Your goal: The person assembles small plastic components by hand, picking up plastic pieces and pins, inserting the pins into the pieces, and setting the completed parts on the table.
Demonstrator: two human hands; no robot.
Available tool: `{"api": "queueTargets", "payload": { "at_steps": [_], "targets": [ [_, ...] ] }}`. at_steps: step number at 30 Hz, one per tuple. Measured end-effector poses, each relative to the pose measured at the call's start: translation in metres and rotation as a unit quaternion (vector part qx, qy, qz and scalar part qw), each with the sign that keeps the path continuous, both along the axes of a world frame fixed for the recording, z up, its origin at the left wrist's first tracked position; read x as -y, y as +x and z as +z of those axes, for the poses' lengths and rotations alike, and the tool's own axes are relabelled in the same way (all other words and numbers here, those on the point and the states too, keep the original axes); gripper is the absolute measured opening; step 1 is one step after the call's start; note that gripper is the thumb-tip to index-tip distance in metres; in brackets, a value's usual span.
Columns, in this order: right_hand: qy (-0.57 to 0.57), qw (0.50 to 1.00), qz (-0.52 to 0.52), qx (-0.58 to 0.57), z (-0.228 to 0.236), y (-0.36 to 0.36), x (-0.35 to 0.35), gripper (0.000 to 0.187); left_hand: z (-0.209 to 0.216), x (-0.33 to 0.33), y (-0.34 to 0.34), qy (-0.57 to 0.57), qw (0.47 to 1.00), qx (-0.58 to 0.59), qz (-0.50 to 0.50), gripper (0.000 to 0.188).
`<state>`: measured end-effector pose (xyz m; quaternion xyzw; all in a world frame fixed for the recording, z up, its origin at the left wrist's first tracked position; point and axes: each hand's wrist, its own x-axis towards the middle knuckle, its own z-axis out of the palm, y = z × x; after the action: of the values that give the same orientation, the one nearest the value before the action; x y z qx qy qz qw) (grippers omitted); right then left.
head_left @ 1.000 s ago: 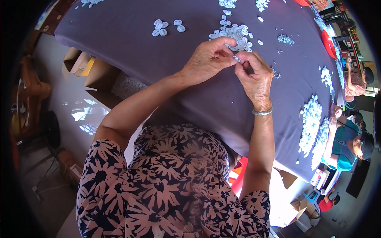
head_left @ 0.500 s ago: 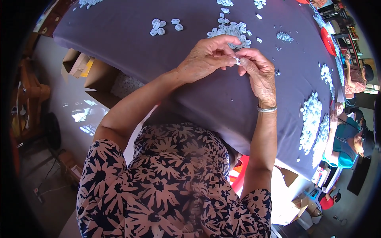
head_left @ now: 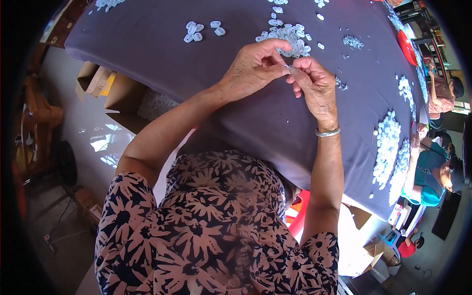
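White piece (head_left: 287, 69), upper centre; gripped between fingertips of left hand (head_left: 249, 67) and right hand (head_left: 319, 87); its face, visible half a second earlier, had become mostly covered; handling seemed unfinished; pile (head_left: 298, 45) lay above

The dark purple-grey tablecloth (head_left: 147, 54) is of matt cloth, with soft creases towards its front edge. On it, the pale oval pieces with holes (head_left: 294, 36) look like smooth plastic, a little shiny. The heap of tiny silver-grey parts (head_left: 352, 42) looks metallic, and the round silver-coloured bangle (head_left: 328, 132) is of polished metal. The dark blouse with pinkish flowers (head_left: 191, 246) is matt cloth. The brown open box (head_left: 123, 93) is dull cardboard. The light grey floor (head_left: 83, 113) is glossy; the reddish-brown furniture (head_left: 42, 114) looks wooden.
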<state>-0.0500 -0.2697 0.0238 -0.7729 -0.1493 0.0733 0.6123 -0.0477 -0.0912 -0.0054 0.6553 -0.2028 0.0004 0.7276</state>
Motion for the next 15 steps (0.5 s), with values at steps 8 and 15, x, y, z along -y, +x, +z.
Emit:
{"api": "queueTargets", "payload": {
  "at_steps": [8, 15],
  "targets": [
    [0.070, 0.997, 0.012, -0.006, -0.003, 0.002, 0.003, 0.008, 0.005, -0.004, 0.001, -0.057, 0.995, -0.062, -0.045, 0.035],
    [0.118, 0.989, 0.067, -0.054, 0.002, 0.002, 0.006, 0.020, 0.016, -0.005, -0.003, -0.107, 0.975, -0.165, -0.104, 0.042]
  ]
}}
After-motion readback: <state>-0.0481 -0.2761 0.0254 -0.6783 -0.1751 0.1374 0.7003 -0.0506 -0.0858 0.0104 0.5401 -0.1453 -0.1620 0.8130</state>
